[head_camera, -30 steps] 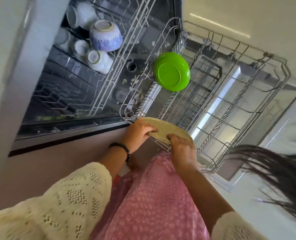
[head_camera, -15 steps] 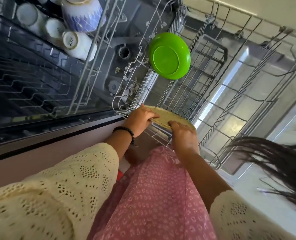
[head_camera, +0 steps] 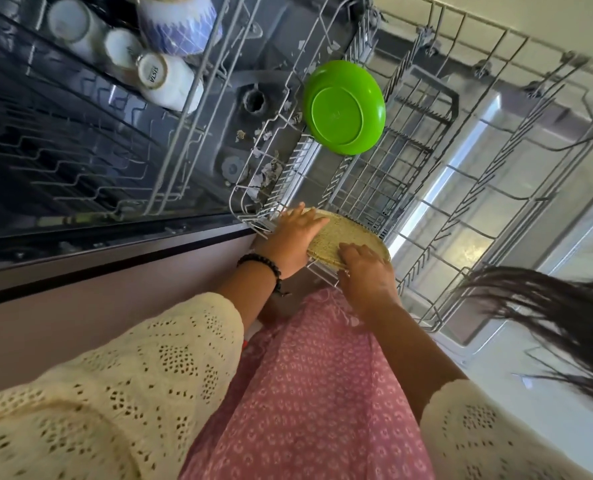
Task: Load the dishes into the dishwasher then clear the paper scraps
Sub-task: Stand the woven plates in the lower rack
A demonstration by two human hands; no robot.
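**Both hands on the speckled plate at the lower rack**

Going from the left, we see the upper rack [head_camera: 170, 140] inside the dishwasher, carrying white cups [head_camera: 165, 79] and a blue-patterned bowl [head_camera: 179, 24] turned mouth down. Past it, on the floor of the tub, lie torn paper scraps [head_camera: 265, 173], close to the corner of the pulled-out lower rack [head_camera: 461, 188].

Our left hand [head_camera: 295, 242], with a dark bead bracelet [head_camera: 263, 266] at the wrist, lies with fingers stretched across the near face of the yellow speckled plate [head_camera: 345, 237]; its grip looks flat and pressing more than curled. The plate stands tilted in the near corner of the lower rack. Our right hand [head_camera: 366, 271] holds the plate's lower right edge, fingers bent over the rim.

Farther back in the same rack a green plate [head_camera: 345, 107] stands on edge, its underside toward us, well apart from the speckled one.
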